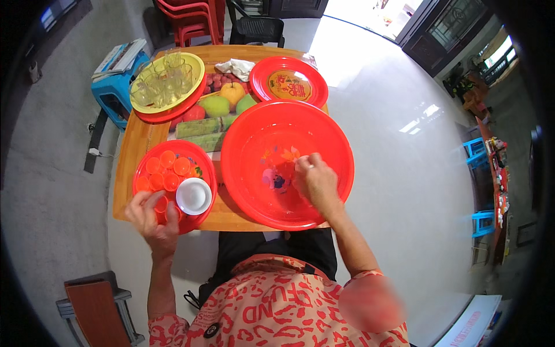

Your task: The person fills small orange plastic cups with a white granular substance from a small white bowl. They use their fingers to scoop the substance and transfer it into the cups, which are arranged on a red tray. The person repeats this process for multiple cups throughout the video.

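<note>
My right hand point(318, 184) is over the right side of a large red plastic basin point(286, 212) that holds water; its fingers are curled around something pale, mostly hidden. At the near left edge of a red tray point(190, 223), my left hand point(154, 219) has its fingers spread beside small orange-red cups point(171, 181); whether it touches one is unclear. A white bowl point(194, 196) sits on that tray, right of the cups. Further back, a yellow basin point(198, 65) with several clear drinking glasses point(162, 84) rests on a red one. A red round tray point(318, 82) with gold decoration lies behind the large basin.
The wooden table point(130, 152) bears a fruit-print cover point(204, 128) and a crumpled white cloth point(235, 68). A blue stool point(108, 93) with papers stands at the left. Beyond the table are a black chair point(259, 29) and stacked red chairs point(190, 19). A folded wooden item lies lower left.
</note>
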Available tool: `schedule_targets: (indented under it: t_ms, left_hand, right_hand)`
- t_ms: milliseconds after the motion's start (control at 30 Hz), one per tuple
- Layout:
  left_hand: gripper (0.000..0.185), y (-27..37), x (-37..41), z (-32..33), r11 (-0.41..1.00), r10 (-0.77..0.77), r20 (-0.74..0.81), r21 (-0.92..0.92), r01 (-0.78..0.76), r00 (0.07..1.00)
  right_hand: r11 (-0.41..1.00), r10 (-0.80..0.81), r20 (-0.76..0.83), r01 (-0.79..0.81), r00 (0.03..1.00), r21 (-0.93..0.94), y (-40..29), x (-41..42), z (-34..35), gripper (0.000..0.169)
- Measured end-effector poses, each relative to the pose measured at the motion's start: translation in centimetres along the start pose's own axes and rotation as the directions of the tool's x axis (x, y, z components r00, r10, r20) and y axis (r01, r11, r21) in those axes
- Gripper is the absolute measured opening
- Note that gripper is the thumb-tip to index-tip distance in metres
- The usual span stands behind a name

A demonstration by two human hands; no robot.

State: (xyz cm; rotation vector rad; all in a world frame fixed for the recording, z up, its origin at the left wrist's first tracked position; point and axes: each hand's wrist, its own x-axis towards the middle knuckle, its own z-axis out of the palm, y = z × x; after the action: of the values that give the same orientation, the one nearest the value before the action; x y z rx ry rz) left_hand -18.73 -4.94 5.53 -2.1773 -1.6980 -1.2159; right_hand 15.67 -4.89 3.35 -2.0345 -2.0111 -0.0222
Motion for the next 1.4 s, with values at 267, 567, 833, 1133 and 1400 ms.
schedule_targets:
  t_ms: [267, 567, 833, 1133, 1400]
  left_hand:
    - [0.04, 10.9, 3.6, 8.1, 0.77, 0.061, 0.452, -0.588, 0.246, 0.89]
    - [0.042, 13.1, 2.4, 15.3, 0.284, -0.066, 0.85, -0.486, 0.826, 0.523]
    - [0.021, 12.2, 3.0, 15.8, -0.218, 0.066, 0.903, -0.403, 0.889, 0.425]
    - [0.018, 12.9, 2.9, 15.8, -0.222, -0.126, 0.904, -0.428, 0.876, 0.41]
    - [0.021, 13.8, 1.8, 16.0, -0.158, -0.052, 0.84, -0.54, 0.827, 0.539]
  right_hand:
    - [0.999, -0.025, 0.375, 0.008, 0.927, 0.047, 5.5, 2.6, 2.7, 0.02]
    - [0.696, -0.056, 0.014, 0.029, 0.998, 0.717, 4.2, 1.8, 1.1, 0.032]
    - [0.68, -0.049, -0.001, 0.034, 0.999, 0.733, 2.2, 1.9, -0.3, 0.04]
    - [0.865, -0.331, 0.372, 0.121, 0.867, 0.488, 4.5, -0.5, 2.0, 0.025]
    - [0.631, -0.184, -0.362, 0.392, 0.914, 0.669, -2.1, 1.6, -1.9, 0.022]
